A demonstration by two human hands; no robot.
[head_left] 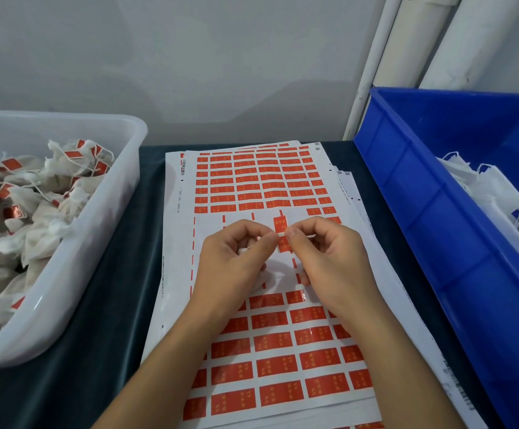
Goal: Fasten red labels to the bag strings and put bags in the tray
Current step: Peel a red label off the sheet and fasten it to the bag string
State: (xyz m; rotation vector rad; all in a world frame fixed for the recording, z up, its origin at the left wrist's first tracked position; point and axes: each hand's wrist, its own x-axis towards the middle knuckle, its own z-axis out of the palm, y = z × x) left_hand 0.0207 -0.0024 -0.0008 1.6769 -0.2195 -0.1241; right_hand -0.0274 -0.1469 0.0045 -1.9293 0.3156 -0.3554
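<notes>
Both hands (279,252) pinch a bag string (281,235) over the label sheet (252,181)

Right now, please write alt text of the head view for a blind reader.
Two hands, left hand and right hand, stretch a white string over a red label above a label sheet. A white tray of labelled bags stands left, a blue bin right.

Glossy red labels (276,365) sit on smooth white paper sheets (171,230) at the frame's centre. The table (103,320) wears dark matt cloth. Left, a translucent plastic tray (97,230) holds soft white fabric bags (38,230); right, a shiny blue plastic crate (437,230).
</notes>
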